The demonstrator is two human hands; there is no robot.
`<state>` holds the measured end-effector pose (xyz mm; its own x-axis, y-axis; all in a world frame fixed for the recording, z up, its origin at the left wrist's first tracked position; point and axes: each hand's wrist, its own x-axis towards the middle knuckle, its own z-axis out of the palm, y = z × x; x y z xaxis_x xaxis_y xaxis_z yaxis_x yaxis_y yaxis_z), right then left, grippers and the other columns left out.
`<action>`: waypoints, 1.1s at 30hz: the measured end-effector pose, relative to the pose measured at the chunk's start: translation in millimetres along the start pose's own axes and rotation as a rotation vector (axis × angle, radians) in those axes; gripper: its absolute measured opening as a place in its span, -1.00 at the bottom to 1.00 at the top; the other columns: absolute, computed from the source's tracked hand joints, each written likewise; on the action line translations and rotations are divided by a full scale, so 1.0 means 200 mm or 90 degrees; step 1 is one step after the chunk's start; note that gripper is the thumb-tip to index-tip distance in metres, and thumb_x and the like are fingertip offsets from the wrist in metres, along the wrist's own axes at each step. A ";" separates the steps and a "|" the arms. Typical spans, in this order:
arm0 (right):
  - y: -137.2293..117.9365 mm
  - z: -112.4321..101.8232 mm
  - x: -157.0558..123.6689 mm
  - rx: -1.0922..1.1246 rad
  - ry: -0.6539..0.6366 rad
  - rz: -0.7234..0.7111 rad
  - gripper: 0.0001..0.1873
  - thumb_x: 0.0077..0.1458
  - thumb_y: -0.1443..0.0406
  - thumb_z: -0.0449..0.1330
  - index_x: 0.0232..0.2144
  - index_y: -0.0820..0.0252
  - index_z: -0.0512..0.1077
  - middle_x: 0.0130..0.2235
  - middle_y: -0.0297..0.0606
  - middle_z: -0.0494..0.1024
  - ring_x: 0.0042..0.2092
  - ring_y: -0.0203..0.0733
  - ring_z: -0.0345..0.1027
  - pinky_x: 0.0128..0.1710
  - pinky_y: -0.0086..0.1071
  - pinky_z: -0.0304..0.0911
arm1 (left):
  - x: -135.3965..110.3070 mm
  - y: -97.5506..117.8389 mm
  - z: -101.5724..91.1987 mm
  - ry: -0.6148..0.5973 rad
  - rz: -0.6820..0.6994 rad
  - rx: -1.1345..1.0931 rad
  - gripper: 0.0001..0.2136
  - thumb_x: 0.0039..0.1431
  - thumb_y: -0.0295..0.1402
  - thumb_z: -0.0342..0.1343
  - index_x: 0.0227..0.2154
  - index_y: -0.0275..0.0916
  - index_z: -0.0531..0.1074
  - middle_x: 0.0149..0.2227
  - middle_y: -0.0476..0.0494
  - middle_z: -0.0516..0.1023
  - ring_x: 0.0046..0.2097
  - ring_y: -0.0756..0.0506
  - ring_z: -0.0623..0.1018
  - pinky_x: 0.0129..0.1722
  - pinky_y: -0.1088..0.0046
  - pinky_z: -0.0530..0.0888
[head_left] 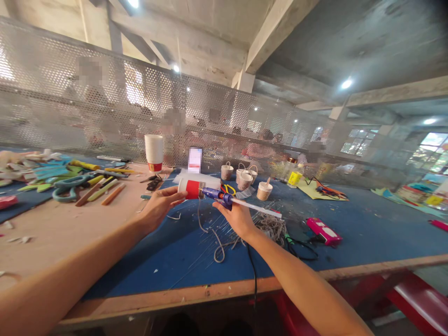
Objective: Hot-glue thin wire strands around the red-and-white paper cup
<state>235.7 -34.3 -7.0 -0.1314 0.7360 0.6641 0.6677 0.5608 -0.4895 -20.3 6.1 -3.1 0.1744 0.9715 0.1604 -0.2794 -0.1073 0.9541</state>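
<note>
My left hand [164, 205] is closed on a red and white paper cup [192, 189], which lies on its side in the air with its base toward my right hand. Wrapped around a glue gun [217, 196], my right hand [238, 215] keeps the blue nozzle end at the cup's base. A long glue stick [261, 208] juts from the gun's rear. Grey cord [217, 242] hangs from the cup's base and curls on the blue table mat [154, 275]. Beyond the right hand lies a tangled heap of grey cord [273, 227].
Small cord-handled buckets [245, 177], a stack of paper cups [154, 151] and a lit phone [195, 161] stand toward the mesh partition [206, 135]. At left are scissors [70, 186] and several tools. A pink box [324, 232] and a jar [293, 175] are at right.
</note>
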 end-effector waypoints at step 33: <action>0.00 -0.01 0.00 -0.055 -0.002 -0.007 -0.70 0.26 0.10 0.29 -0.12 0.18 0.62 -0.25 -0.12 0.69 -0.11 0.06 0.60 0.00 -0.18 0.44 | 0.01 -0.01 -0.01 -0.005 0.008 -0.010 -0.70 -0.03 -0.25 0.48 -0.21 -0.23 0.72 -0.14 -0.30 0.76 -0.10 -0.29 0.70 -0.02 0.21 0.59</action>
<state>236.5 -34.8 -5.6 -0.1417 0.7315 0.6670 0.7266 0.5344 -0.4317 -21.3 8.7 -4.2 0.1778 0.9686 0.1737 -0.2961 -0.1157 0.9481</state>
